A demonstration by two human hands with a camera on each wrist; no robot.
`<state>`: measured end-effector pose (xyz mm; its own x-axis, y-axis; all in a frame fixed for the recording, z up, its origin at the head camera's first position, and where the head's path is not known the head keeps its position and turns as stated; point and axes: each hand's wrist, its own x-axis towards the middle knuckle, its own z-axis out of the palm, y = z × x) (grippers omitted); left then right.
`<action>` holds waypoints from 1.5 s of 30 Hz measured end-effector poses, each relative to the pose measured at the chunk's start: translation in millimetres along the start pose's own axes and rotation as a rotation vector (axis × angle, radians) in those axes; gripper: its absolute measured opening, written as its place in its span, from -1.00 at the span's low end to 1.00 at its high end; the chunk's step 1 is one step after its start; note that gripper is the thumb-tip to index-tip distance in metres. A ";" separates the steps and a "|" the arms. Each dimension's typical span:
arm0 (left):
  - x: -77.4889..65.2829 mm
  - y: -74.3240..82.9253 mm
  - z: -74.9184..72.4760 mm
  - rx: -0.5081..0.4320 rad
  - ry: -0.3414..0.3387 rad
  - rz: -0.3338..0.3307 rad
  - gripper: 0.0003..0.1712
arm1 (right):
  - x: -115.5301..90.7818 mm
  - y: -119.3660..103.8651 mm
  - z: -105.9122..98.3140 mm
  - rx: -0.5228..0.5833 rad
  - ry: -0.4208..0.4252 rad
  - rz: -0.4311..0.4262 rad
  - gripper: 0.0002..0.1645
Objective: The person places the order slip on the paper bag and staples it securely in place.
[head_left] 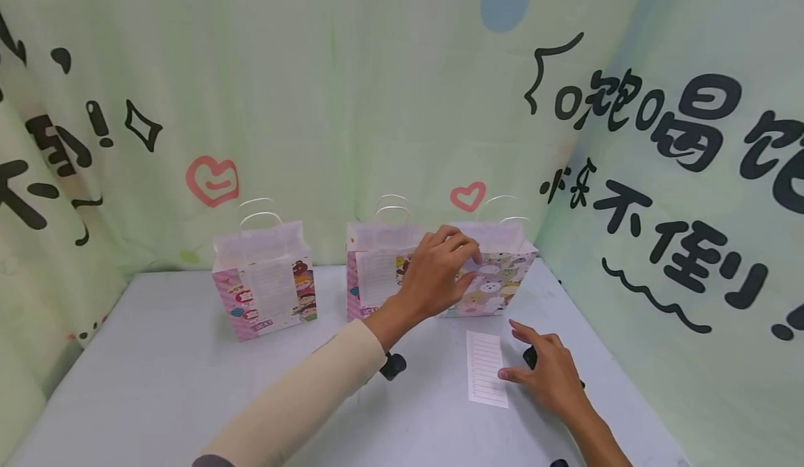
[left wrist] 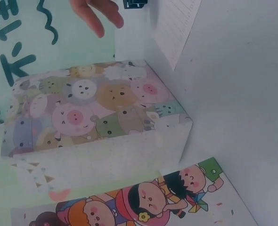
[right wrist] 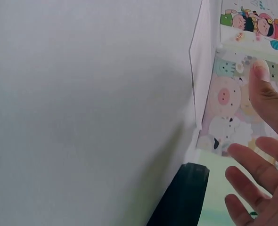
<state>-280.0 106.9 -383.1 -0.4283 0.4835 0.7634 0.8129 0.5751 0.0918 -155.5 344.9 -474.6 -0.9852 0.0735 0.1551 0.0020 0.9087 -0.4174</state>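
While the left hand (head_left: 435,271) is at the upper edge of the animal-print gift bag (head_left: 499,285), far right, pinch not discernible, the right hand (head_left: 551,373), spread, nothing held, might nudge the loose lined paper slip (head_left: 485,369), near right, askew by hovering so close.

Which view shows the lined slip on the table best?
The head view: the slip lies nearly whole there, its lines facing the camera. The left wrist view cuts it off at the top edge; the right wrist view catches it only at a steep slant.
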 end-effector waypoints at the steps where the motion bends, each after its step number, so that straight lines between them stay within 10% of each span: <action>1: 1.3 0.1 1.5 0.005 -0.011 -0.001 -0.76 | -0.2 -1.3 1.0 -0.001 -0.005 -0.010 0.18; 17: 7.9 2.4 16.5 0.068 -0.176 -0.049 -0.79 | 8.5 -9.6 23.3 -0.124 -0.179 -0.015 0.18; 29: 10.0 -0.2 15.4 0.015 -0.195 -0.089 -0.72 | 5.1 -21.2 25.7 -0.177 -0.131 -0.049 0.10; 45: 10.2 0.5 16.8 -0.006 -0.210 -0.100 -0.72 | -1.6 -28.9 25.4 0.068 -0.089 0.060 0.04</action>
<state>-290.6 123.2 -386.1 -0.5792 0.5515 0.6003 0.7642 0.6237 0.1644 -158.4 308.1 -485.6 -0.9950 0.0874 0.0492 0.0528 0.8734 -0.4841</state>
